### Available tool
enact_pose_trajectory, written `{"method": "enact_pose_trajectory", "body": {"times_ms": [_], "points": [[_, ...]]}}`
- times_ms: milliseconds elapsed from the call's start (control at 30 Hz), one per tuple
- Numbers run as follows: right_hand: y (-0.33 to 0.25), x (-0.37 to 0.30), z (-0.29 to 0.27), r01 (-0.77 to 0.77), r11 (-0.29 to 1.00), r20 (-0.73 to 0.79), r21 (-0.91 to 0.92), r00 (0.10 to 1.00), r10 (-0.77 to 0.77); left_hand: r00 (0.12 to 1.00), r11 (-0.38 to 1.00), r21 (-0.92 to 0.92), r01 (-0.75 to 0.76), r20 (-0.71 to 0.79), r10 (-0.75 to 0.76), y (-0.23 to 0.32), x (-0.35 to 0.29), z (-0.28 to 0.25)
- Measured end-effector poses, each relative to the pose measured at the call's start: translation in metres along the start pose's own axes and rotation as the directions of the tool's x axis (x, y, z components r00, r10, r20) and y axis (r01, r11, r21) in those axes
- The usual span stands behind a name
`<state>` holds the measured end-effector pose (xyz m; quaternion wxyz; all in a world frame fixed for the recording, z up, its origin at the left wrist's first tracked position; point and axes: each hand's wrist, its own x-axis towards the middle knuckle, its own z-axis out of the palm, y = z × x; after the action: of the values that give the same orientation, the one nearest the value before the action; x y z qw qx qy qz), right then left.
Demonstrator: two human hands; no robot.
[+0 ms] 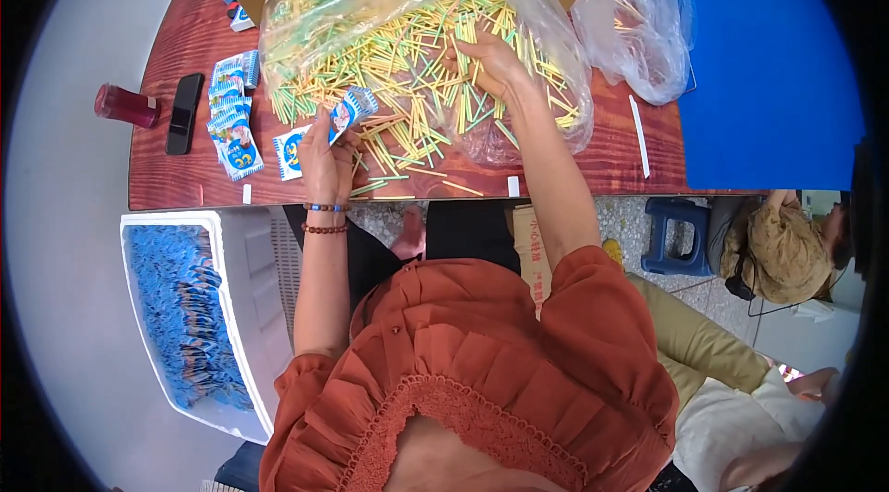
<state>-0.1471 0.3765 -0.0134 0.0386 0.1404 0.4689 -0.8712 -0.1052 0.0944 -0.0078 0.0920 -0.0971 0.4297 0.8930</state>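
Note:
My left hand (329,157) is closed on a small blue-and-white packet (352,112), above the table's near edge. Beside its fingers a second packet (291,155) lies on the table. My right hand (491,66) reaches into a heap of thin yellow and green sticks (398,56), its fingers pinched round a few of them. The heap spills from a large clear plastic bag (546,38), and some loose sticks lie near the table edge.
Several packets (231,112) lie in a row at left, beside a black phone (183,114) and a red-lidded jar (127,107). A white foam box (222,307) of packets stands below left. At right are another plastic bag (648,19), a white strip (640,137) and a blue stool (674,237).

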Motion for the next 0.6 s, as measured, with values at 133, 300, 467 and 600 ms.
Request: {"method": "enact_pose_trajectory", "body": {"times_ms": [133,300,467,600], "points": [[0.000,-0.020,0.029,0.055,0.994,-0.034,-0.089,0.998,-0.058,0.998,1.000,-0.028,0.008,-0.055,-0.009,0.002,-0.002,0.005],[0.026,-0.012,0.025,0.202,0.972,-0.002,-0.118,0.979,-0.203,1.000,0.999,-0.045,0.001,0.015,0.000,0.001,-0.002,0.002],[0.039,-0.003,0.014,0.256,0.893,-0.089,-0.369,0.947,-0.308,0.999,0.997,-0.070,0.035,-0.005,-0.035,-0.001,-0.005,0.005],[0.039,-0.013,0.021,0.348,0.870,-0.021,-0.350,0.925,-0.378,0.999,0.998,-0.058,0.032,0.013,-0.031,-0.003,-0.006,-0.001]]}}
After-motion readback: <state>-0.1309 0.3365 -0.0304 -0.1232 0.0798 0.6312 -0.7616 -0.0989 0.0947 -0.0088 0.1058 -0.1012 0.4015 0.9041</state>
